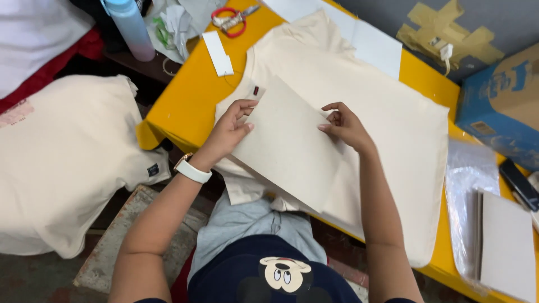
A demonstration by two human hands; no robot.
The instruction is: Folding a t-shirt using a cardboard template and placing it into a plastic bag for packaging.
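Table (185,95), yellow, carries a cream shirt (393,129) spread flat and face down, hem hanging over the near edge, so the cloth lies smooth for the stiff board (286,146) resting on its back. Second pile of cream shirts (62,163) sits on a lower surface to the left, well apart. Clear bags and a stack of boards (505,244) lie at the right end, within reach. Left hand (227,132) pinches the board's left edge, thumb on top, fingers under; right hand (345,126) pinches its upper right corner, both closed on it, holding it square across the shirt. Red scissors (230,21) and a white tag (218,53) rest beyond the collar.
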